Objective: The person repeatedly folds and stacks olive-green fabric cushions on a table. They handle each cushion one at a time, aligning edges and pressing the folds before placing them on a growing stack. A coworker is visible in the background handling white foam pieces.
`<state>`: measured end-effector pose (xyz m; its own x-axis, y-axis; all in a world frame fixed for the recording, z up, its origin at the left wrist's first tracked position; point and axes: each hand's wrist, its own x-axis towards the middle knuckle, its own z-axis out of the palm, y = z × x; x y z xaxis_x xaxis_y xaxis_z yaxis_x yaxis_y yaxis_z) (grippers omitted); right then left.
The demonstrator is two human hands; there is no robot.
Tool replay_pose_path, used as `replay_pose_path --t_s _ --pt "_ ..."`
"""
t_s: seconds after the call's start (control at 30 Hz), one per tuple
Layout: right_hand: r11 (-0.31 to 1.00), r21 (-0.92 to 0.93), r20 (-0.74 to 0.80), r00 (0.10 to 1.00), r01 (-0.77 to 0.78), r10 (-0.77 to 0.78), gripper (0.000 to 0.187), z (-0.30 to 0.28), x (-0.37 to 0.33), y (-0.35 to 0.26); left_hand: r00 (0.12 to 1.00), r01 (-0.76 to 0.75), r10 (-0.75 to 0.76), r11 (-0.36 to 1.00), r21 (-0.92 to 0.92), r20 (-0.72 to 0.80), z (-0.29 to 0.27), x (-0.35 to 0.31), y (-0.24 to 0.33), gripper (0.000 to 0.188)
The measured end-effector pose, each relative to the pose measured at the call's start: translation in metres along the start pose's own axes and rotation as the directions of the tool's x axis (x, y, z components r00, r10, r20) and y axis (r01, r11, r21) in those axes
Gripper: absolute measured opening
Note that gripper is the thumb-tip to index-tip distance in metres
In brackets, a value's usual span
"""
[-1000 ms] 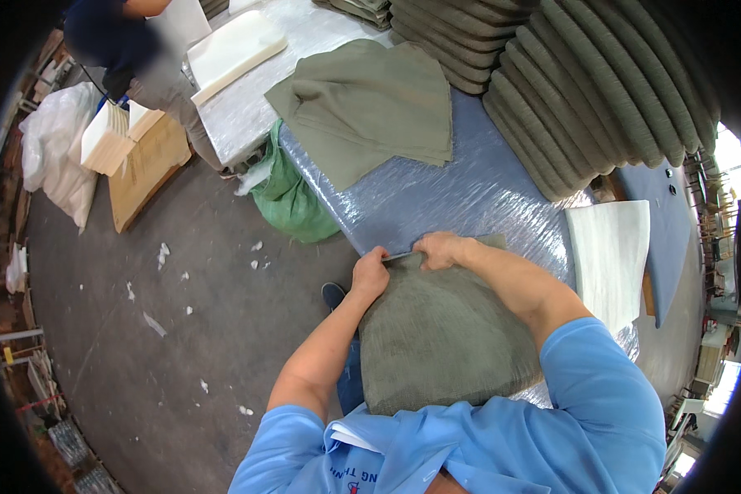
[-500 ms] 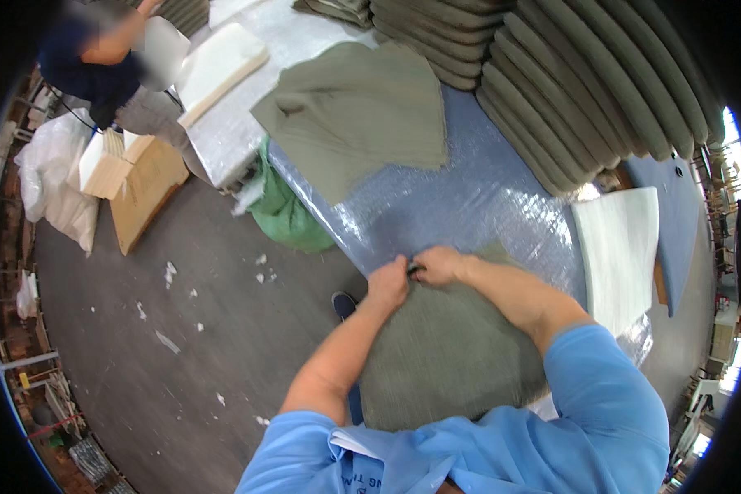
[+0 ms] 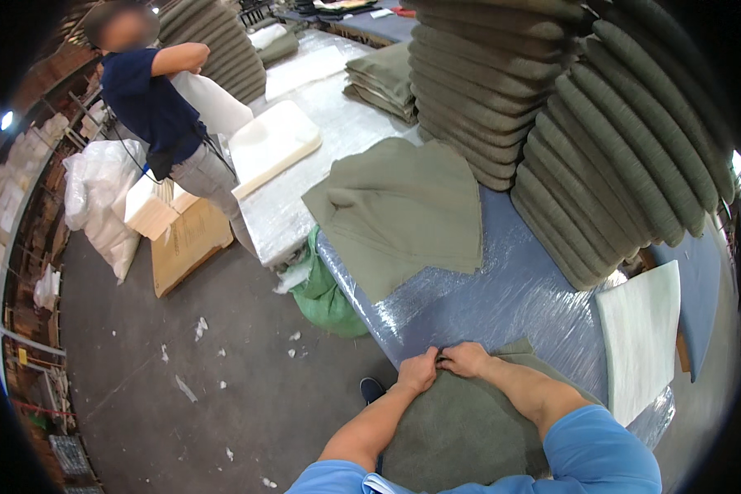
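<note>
From my remote station I find the left hand (image 3: 418, 370) and the right hand (image 3: 465, 360) side by side, fingers curled in and thumbs nearly meeting; both appear closed on the far edge of a green-grey cushion (image 3: 469, 428); a small dark spot shows between them, and I cannot tell whether it is a fastener or a gap in the cover.

The cushion lies just in front of the person, its far edge by the near corner of the surface (image 3: 436, 317), its near end hidden by the blue shirt (image 3: 605, 445); I cannot tell how much of its weight the surface bears; a flap of cloth (image 3: 528, 356) sticks out beyond the right forearm.

Risks, in my judgement: the pinch is at the edge only, so a hard pull could slip the fingers or strain the seam; the plastic wrap on the surface looks slick, so a sideways tug could slide the cushion off toward the floor (image 3: 263, 412), where white scraps lie about.

Farther out, a loose cloth (image 3: 407, 210) lies flat on the surface; a white pad (image 3: 644, 337) rests at the right; the tall cushion stack (image 3: 613, 173) behind leans, and a knock to the surface might topple it; a green sack (image 3: 329, 296) sits below the left edge; a co-worker (image 3: 160, 107) stands well apart at the upper left.
</note>
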<state>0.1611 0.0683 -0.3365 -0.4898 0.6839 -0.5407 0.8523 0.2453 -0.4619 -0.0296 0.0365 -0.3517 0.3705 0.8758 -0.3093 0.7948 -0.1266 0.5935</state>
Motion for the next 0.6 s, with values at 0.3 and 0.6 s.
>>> replay_pose_path --t_s 0.3,0.6 --pt "0.997 -0.072 0.086 0.996 -0.024 0.03 0.033 -0.013 -0.029 0.032 0.994 0.034 -0.043 0.996 0.085 0.105 -0.019 -0.012 0.002 0.039" --pt "0.974 -0.211 -0.028 0.997 -0.08 0.076 0.027 0.007 -0.023 0.022 0.999 0.031 -0.034 0.995 0.096 0.034 -0.005 -0.001 -0.007 0.031"
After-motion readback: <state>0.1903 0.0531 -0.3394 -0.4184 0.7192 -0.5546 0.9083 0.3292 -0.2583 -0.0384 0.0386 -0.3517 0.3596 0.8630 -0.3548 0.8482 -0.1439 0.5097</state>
